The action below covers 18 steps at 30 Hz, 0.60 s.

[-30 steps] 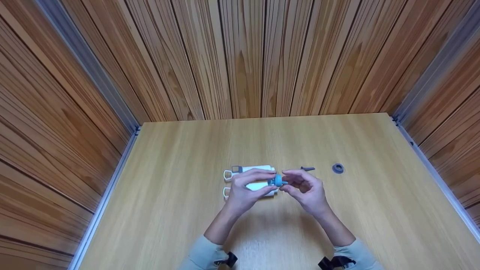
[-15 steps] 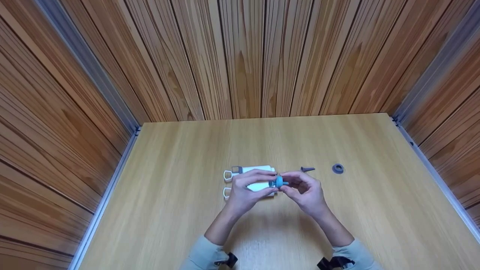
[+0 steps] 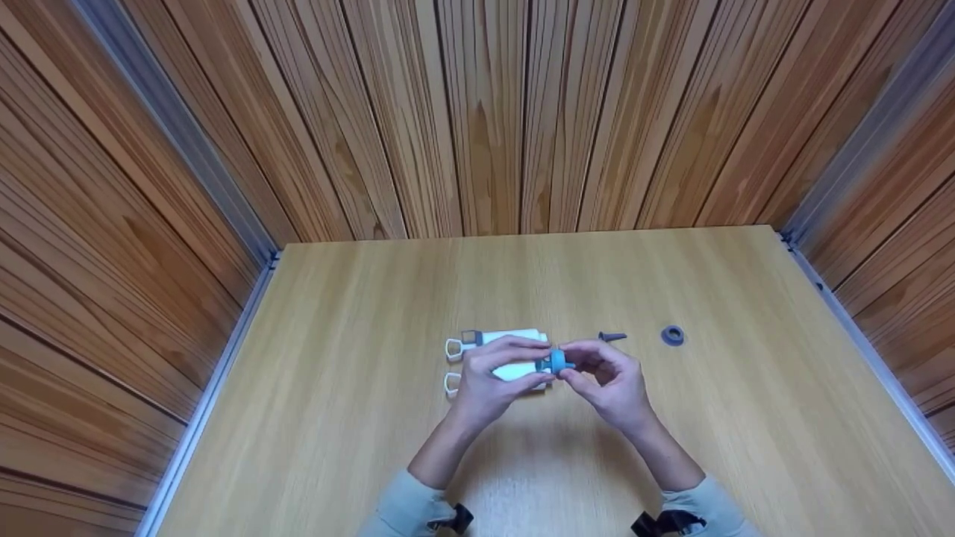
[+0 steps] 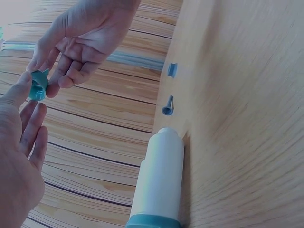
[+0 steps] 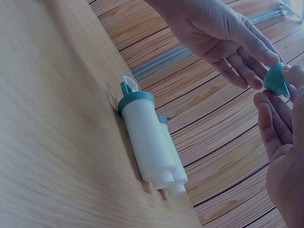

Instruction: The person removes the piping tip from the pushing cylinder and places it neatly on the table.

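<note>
A small teal cap [image 3: 556, 362] with a narrow spout is held in the air between both hands. My left hand [image 3: 485, 373] pinches its left side between thumb and fingertips. From the right, my right hand [image 3: 615, 380] grips its rim with thumb and fingers. The cap's hollow underside shows in the left wrist view, where the cap [image 4: 39, 85] faces the left hand. Beneath the hands two white bottles [image 5: 147, 137] lie side by side on the table, partly hidden in the head view by the left hand. Their other ends carry teal collars and loop handles.
A dark blue-grey cone-shaped nozzle [image 3: 612, 336] lies just beyond the right hand. Farther right is a dark ring-shaped collar [image 3: 672, 335]. The wooden table [image 3: 336, 418] is bounded by slatted walls with metal rails at left [image 3: 224, 373] and right.
The teal cap has shifted slightly to the right between the fingers. The right hand has come a little left onto its rim. The bottles, nozzle and ring have not moved.
</note>
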Each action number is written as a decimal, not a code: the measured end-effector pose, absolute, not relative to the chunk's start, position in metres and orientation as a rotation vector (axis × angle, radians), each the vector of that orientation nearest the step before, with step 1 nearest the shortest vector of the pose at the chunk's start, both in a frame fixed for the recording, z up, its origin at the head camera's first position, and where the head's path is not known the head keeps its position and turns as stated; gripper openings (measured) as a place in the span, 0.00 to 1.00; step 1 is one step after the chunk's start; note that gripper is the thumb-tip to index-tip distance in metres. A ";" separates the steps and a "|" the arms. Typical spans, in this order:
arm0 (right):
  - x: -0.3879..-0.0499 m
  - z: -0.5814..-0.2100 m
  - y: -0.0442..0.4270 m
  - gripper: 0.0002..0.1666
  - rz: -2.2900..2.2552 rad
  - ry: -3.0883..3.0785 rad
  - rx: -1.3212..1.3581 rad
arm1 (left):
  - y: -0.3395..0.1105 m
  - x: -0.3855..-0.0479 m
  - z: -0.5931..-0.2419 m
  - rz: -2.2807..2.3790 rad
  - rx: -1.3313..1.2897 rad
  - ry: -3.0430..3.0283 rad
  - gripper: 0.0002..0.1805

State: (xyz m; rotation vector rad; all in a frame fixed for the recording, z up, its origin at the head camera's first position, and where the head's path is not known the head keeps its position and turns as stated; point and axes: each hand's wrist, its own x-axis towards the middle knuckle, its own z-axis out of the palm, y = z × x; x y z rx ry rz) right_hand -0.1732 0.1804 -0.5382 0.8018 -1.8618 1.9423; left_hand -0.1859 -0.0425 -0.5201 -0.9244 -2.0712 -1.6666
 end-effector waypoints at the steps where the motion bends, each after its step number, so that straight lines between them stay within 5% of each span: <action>1: -0.174 -0.538 0.180 0.21 1.943 -1.854 0.801 | -0.043 -0.186 -0.520 -1.665 -0.915 -2.071 0.14; 18: -0.174 -0.536 0.185 0.22 1.943 -1.832 0.800 | -0.044 -0.182 -0.522 -1.672 -0.792 -2.186 0.12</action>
